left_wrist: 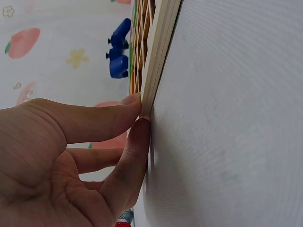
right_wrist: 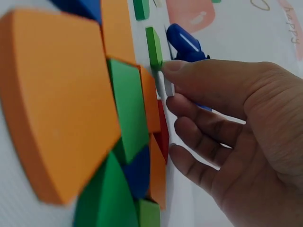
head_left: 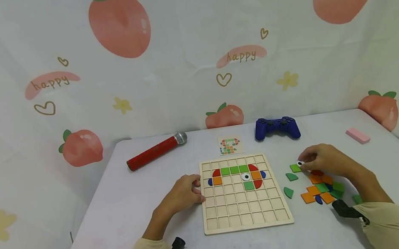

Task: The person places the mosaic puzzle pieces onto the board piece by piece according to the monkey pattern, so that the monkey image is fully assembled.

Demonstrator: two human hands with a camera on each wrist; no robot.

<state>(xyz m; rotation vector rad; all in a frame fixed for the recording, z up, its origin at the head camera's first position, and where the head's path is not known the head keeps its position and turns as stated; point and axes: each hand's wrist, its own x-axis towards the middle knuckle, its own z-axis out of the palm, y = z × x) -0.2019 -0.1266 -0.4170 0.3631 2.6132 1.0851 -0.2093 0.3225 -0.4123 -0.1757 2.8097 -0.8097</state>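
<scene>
A wooden grid board (head_left: 234, 225) lies on the table, partly filled with red, green, orange and blue pieces. One white eye tile (head_left: 246, 177) sits on its right half. My left hand (head_left: 183, 194) holds the board's left edge, thumb on top and fingers at the side, as the left wrist view shows. To the right of the board, my right hand (head_left: 322, 160) pinches a second white eye tile (head_left: 300, 163) between thumb and index finger. Right under it lies a light green square (head_left: 294, 168). The loose pile of orange squares (head_left: 307, 198) and other pieces is nearer to me.
A pattern card (head_left: 230, 145) lies behind the board. Farther back are a red microphone (head_left: 153, 153) on the left and a blue game controller (head_left: 276, 127) on the right. A pink block (head_left: 357, 135) lies at the far right. Two green quarter-rounds (head_left: 288, 192) lie near the board's right edge.
</scene>
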